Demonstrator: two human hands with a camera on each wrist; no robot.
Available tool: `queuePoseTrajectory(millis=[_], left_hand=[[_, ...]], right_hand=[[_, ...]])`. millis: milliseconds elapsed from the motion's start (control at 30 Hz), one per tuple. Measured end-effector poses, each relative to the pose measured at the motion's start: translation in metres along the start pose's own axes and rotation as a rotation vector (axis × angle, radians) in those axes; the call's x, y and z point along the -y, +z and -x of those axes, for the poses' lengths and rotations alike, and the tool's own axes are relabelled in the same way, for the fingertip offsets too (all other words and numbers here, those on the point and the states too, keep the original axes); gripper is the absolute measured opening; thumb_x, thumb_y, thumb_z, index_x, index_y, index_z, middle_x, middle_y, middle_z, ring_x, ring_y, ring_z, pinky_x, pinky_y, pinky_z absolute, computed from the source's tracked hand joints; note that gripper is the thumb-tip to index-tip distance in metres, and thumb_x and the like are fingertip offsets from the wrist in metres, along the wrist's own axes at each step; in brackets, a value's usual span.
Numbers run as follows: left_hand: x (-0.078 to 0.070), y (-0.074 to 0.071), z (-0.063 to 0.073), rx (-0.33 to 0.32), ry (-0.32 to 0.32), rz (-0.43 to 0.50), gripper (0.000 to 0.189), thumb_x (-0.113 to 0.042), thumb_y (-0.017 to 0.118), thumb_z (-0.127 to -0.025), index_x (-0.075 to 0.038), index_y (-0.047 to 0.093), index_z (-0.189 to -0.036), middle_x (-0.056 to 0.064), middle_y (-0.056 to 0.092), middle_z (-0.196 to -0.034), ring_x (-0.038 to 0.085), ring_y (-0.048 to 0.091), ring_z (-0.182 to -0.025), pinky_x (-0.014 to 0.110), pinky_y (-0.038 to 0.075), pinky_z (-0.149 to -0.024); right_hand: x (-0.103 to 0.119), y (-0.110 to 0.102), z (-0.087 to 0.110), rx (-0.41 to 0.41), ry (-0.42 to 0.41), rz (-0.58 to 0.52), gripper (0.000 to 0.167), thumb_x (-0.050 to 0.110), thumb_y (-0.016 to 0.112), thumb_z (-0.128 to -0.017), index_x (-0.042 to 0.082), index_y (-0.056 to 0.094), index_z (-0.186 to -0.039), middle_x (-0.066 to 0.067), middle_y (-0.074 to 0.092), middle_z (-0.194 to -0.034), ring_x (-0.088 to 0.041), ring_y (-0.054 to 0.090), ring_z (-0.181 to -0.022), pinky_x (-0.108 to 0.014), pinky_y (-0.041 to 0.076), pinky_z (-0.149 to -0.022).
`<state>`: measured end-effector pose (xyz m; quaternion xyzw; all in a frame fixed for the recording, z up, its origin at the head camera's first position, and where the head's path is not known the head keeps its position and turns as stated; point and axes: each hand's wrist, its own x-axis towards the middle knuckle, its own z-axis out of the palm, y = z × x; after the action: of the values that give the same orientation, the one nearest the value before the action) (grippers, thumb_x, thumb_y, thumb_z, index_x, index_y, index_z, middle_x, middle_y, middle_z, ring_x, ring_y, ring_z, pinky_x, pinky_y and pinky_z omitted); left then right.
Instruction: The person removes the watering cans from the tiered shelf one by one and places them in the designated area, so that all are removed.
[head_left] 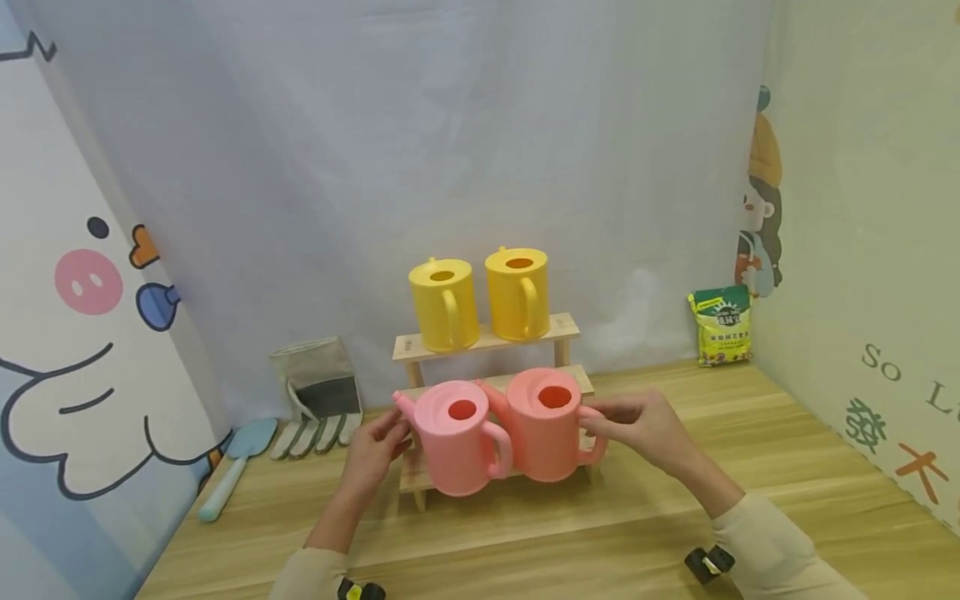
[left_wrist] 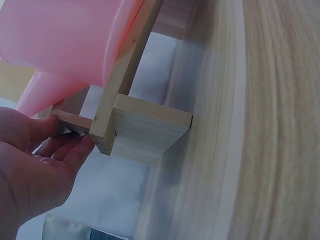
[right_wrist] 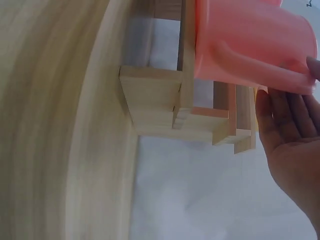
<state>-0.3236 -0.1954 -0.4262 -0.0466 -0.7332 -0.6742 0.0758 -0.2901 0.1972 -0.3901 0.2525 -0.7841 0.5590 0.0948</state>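
Note:
A light pink watering can (head_left: 453,450) and a coral watering can (head_left: 543,437) stand side by side on the lowest step of a tiered wooden stand (head_left: 564,327), spouts pointing left. My left hand (head_left: 367,454) is at the stand's left side. In the left wrist view its thumb and fingers pinch the end of a wooden board (left_wrist: 75,121), just under the pink spout. My right hand (head_left: 652,429) pinches the coral can's handle (right_wrist: 265,72) near its top, thumb on one side and fingers on the other. Two yellow watering cans (head_left: 444,304) sit on the top step.
On the left of the table lie a light blue trowel (head_left: 238,458) and a pair of grey gloves (head_left: 318,375), the latter leaning on the back curtain. A green and yellow bag (head_left: 722,327) stands in the back right corner. Printed side panels border the wooden tabletop (head_left: 525,554).

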Motion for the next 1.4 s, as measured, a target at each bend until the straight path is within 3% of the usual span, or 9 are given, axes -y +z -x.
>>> queuePoseTrajectory(millis=[233,400,767,1100,1400], left_hand=[[-0.004,0.0,0.001,0.005,-0.01,0.014,0.042,0.002,0.052,-0.103,0.01,0.046,-0.143,0.029,0.05,-0.14,0.039,0.052,-0.126,0.032,0.055,-0.095],[-0.004,-0.001,0.001,0.007,0.0,0.018,0.04,0.003,0.051,-0.103,0.011,0.047,-0.142,0.029,0.05,-0.139,0.039,0.054,-0.124,0.032,0.055,-0.094],[-0.004,-0.001,0.0,0.003,0.003,0.022,0.04,-0.001,0.053,-0.103,0.009,0.049,-0.141,0.027,0.053,-0.137,0.033,0.058,-0.121,0.032,0.055,-0.093],[-0.004,-0.002,0.0,-0.004,-0.002,0.012,0.04,-0.001,0.054,-0.103,0.01,0.049,-0.141,0.027,0.052,-0.138,0.034,0.057,-0.122,0.031,0.055,-0.095],[-0.003,-0.002,-0.002,-0.007,0.001,0.016,0.04,-0.002,0.055,-0.103,0.01,0.049,-0.14,0.027,0.053,-0.137,0.031,0.058,-0.121,0.032,0.055,-0.095]], right_hand=[[-0.002,0.002,-0.001,-0.006,0.172,-0.147,0.03,0.019,0.077,-0.09,0.0,0.076,-0.113,-0.011,0.075,-0.101,-0.028,0.07,-0.092,-0.035,0.057,-0.087],[-0.003,0.008,0.0,-0.048,0.225,-0.211,0.034,0.017,0.077,-0.09,-0.004,0.073,-0.116,-0.01,0.075,-0.106,-0.023,0.067,-0.102,-0.034,0.054,-0.091],[-0.002,0.019,0.001,-0.204,0.186,-0.209,0.034,0.015,0.079,-0.089,-0.007,0.073,-0.113,-0.007,0.076,-0.103,-0.017,0.069,-0.098,-0.028,0.057,-0.086],[0.001,0.019,0.002,-0.2,0.163,-0.179,0.029,0.015,0.078,-0.09,-0.008,0.074,-0.109,-0.011,0.075,-0.096,-0.02,0.07,-0.088,-0.03,0.057,-0.082],[0.008,0.014,0.001,-0.198,0.184,-0.186,0.033,0.018,0.077,-0.091,-0.008,0.073,-0.11,-0.01,0.076,-0.091,-0.02,0.071,-0.091,-0.03,0.055,-0.086]])
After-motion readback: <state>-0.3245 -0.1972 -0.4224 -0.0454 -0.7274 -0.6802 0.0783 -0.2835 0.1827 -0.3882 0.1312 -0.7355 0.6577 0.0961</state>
